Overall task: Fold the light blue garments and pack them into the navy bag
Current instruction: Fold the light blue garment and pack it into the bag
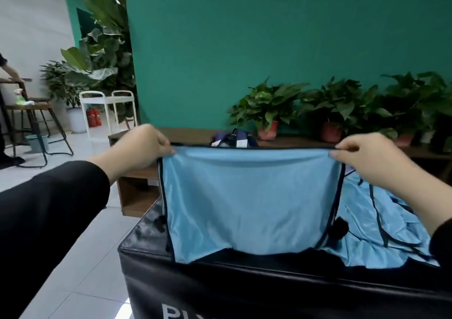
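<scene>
The left hand [144, 147] and the right hand [367, 158] hold up a light blue garment [249, 201] by its top edge, one hand at each upper corner. The fingers of both hands are curled and pinch the dark-trimmed edge, so the cloth hangs flat between them like a sheet. Its lower edge touches the top of a black padded table [220, 277], which has white letters on its front side. A second light blue garment [381, 223] lies crumpled on the same table, to the right, partly behind the right forearm. The navy bag [234, 139] stands behind the raised garment, on a low wooden bench [195, 135] along the green wall [269, 37]; only its top part shows above the cloth. Potted plants [269, 108] stand in a row on that bench. Far to the left there are a white cart [107, 108] and a stool [36, 120].
</scene>
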